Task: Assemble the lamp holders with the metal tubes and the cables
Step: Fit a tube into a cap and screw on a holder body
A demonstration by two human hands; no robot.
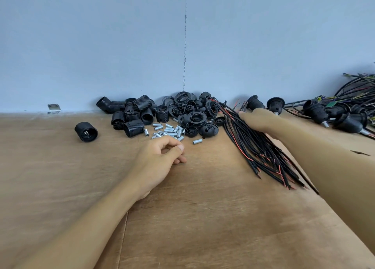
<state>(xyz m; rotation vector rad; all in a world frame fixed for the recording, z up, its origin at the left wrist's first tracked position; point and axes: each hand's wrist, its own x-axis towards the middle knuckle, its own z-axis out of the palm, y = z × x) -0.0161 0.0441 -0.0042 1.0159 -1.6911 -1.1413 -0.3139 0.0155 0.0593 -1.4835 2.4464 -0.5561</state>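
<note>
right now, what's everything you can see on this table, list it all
threaded lamp holder shells: a pile, black, by the wall, left of centre
single lamp holder: one, black, alone left of that pile
caps and rings: a pile, black, centre by the wall
metal tubes: a loose heap, silver, in front of both piles
cable bundle: one, black and red, right of centre
assembled lamp holders: several, black, far right
wire tangle: one, mostly black, far right
metal bracket: one, silver, at the wall, left
table: one, brown wood
left hand: fingers curled, by the tubes; contents unclear
right hand: grips the bundle's top
</note>
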